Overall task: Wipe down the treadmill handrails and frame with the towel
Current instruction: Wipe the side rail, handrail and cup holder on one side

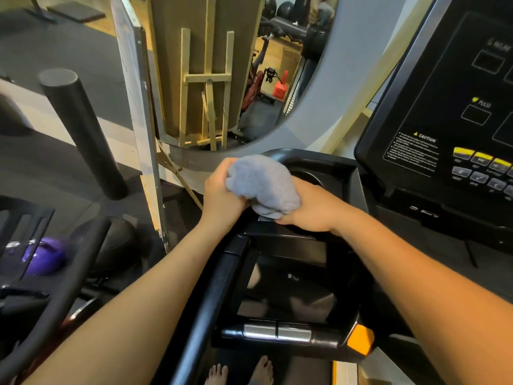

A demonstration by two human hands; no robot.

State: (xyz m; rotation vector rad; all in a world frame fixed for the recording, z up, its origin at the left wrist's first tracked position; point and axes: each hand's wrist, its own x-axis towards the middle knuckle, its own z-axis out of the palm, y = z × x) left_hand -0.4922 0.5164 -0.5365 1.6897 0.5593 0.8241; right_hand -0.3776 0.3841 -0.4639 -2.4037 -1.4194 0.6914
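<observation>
- Bare feet (241, 370): 6 o'clock, bottom edge, on treadmill belt.
- Silver grip sensors (277, 330), 2 pcs: side by side on black crossbar, just above feet. Orange end cap (361, 339) at 5 o'clock.
- Black handrail (213, 290), L side: curves from 7 o'clock up to centre.
- Glossy black tray panel (288, 290): just R of handrail, small logo.
- L hand (222, 193), centre: fingers curled round towel's L edge.
- R hand (308, 209), just R of centre: clamped on towel's lower R part.
- Grey towel (262, 184): bunched betw. both hands, on top bend of handrail at console's near-L corner.
- Round cup holder (308, 176): just beyond R hand, partly hidden.
- Console (444, 107), 2–3 o'clock: black, CAUTION label, yellow & grey buttons.
- Purple ball (41, 258): 8 o'clock.
- Black cylinder (80, 129): 10 o'clock, tilted.
- Wooden easel (206, 93): 12 o'clock.
- Red exercise bike (256, 84): 1 o'clock, farther back.
</observation>
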